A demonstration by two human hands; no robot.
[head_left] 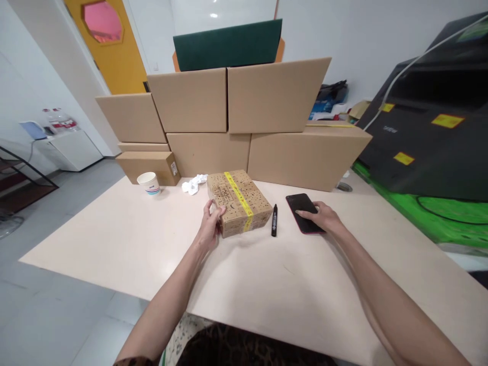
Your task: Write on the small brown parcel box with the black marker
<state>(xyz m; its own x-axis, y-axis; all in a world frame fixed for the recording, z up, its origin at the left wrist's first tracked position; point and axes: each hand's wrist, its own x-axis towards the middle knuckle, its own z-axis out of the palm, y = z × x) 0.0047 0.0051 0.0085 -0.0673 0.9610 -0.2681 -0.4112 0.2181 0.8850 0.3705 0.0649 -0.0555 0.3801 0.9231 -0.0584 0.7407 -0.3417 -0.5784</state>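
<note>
The fingers of the left hand (211,225) were curled loosely against the near left corner of a small printed cardboard box (238,202), the thumb laid on its top edge; the box was touched and steadied rather than lifted, and it rested flat on the table (114,229). A strip of yellow tape (239,195) was seen running across the box's lid and down its near side. The fingers of the right hand (322,216) were spread flat and released, pressed onto the near half of a black smartphone (303,211) with a reddish rim, which lay face up on the surface toward the right edge. Nothing was gripped by that hand.

Between the box and the phone, a black marker (274,220) was laid on the table, capped, its length pointing away from the person, just beside the box and apart from the phone. To the left of the box, nearer the far edge, a crumpled white tissue (193,183) was found, and further left a white paper cup (149,183) stood upright. Along the far edge, plain cardboard cartons (229,122) were stacked in two rows, with a dark green board (229,48) behind them. A black machine (438,112) with yellow labels was seen beyond the right edge.
</note>
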